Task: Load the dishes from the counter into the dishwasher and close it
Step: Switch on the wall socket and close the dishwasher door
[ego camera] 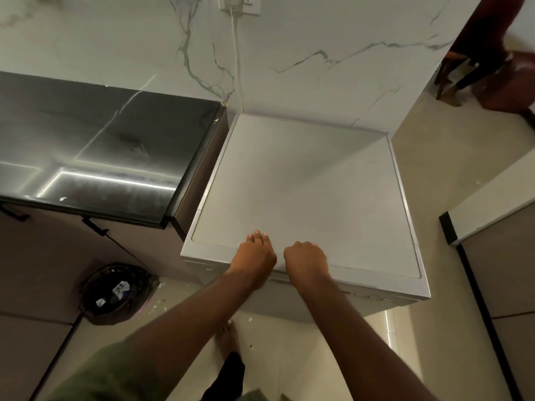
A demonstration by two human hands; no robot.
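From the head camera, both hands rest on the front edge of the white dishwasher (pixel 304 198), whose door looks shut. The left hand (pixel 256 257) lies with fingers (pixel 257 235) straight and together, flat on the top. The right hand (pixel 306 260) has its fingers curled under; whether they hold anything I cannot tell. No dishes show on the dark worktop (pixel 95 146) beside it. A likely risk: the door may not be latched and could drop open when the hands let go.

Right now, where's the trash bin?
In the head view, the trash bin sits on the floor at lower left, below the dark counter and left of the white dishwasher.
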